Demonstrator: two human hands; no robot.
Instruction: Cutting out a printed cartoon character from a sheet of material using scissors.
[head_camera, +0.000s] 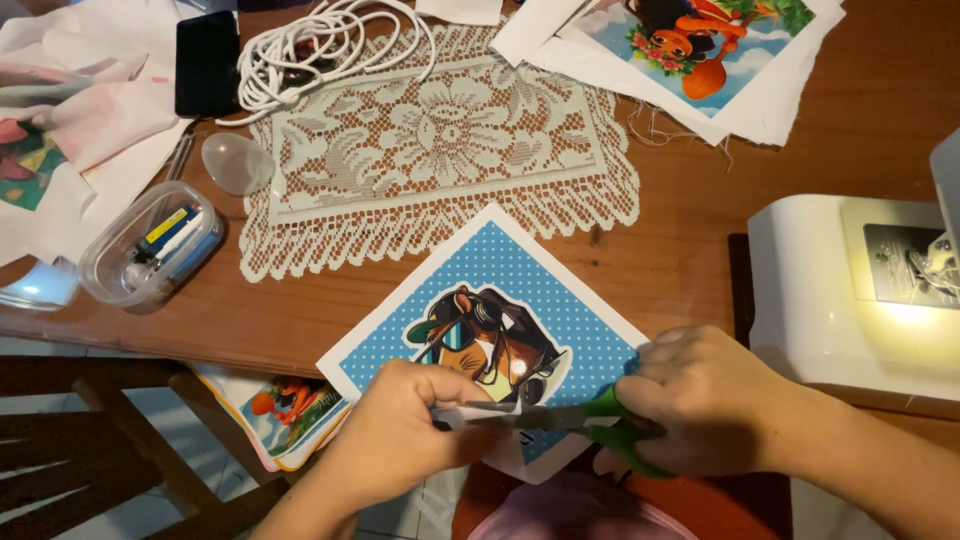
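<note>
Two bare hands, left hand (400, 425), right hand (700, 400), bare forearms, no sleeves, rings or gloves visible

I've got a printed fabric panel (500, 300), blue with white polka dots and a white border, cartoon dog in goggles and cap at the centre. It lies turned like a diamond, top corner just beside the lace, lower part hanging off the near table edge (bottom corner hidden under my hands). Green-handled scissors (560, 418) lie roughly level across its lower part, metal blades pointing left, handles to the right, blades nearly closed on the fabric.
</note>
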